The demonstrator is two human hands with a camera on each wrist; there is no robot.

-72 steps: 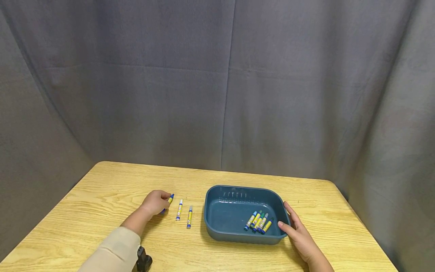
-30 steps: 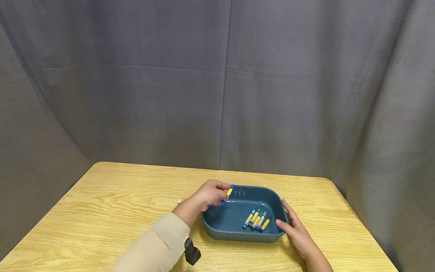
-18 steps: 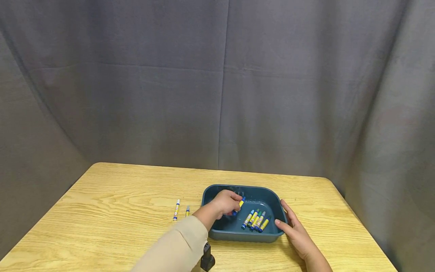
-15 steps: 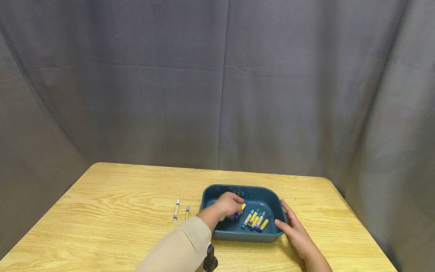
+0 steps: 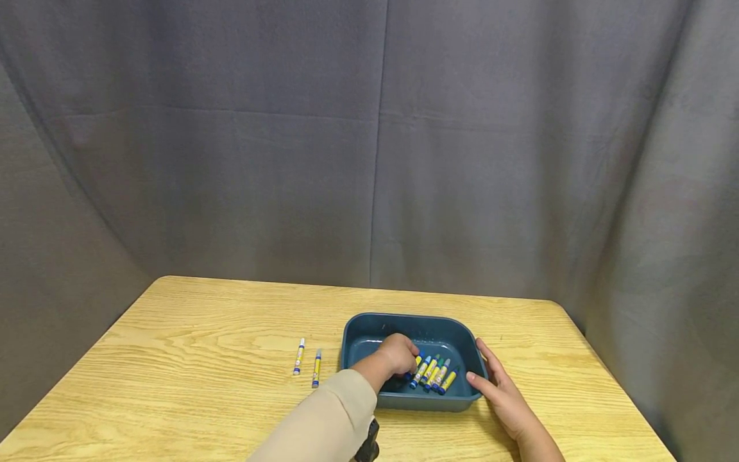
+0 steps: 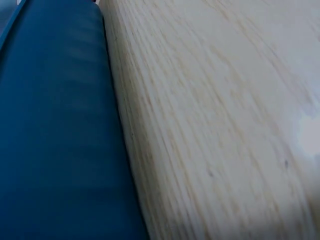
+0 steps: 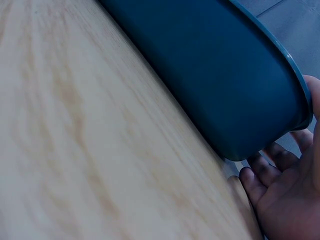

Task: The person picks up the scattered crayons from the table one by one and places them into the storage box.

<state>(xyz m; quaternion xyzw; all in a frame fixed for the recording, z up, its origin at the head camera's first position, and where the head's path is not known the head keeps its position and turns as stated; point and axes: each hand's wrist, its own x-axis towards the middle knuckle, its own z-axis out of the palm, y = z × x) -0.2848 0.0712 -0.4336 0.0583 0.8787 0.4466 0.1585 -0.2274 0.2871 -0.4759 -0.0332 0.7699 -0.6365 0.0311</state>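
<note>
In the head view my left hand (image 5: 398, 353) reaches into a dark teal plastic tub (image 5: 421, 403). It holds a blue-tipped crayon (image 5: 418, 360) low over the tub floor, mostly hidden behind the fingers. Beside it lies a slanted row of several crayons (image 5: 449, 381) in yellow wrappers with blue bands. My right hand (image 5: 503, 393) grips the tub's right end, thumb over the rim and fingers along the outer wall. The right wrist view shows those fingers (image 7: 259, 182) under the tub's rounded corner. The left wrist view has only the tub's outer wall (image 6: 60, 130), not the hand.
Left of the tub, a white-tipped crayon (image 5: 299, 357) and a grey-tipped crayon (image 5: 317, 368) lie apart on the wooden table (image 5: 202, 359). A grey curtain (image 5: 260, 160) hangs behind the table and along both sides.
My left hand has picked up the blue-tipped crayon from the table's left, carried it right over the rim and lowered it beside the row. My right hand has stayed on the tub.
</note>
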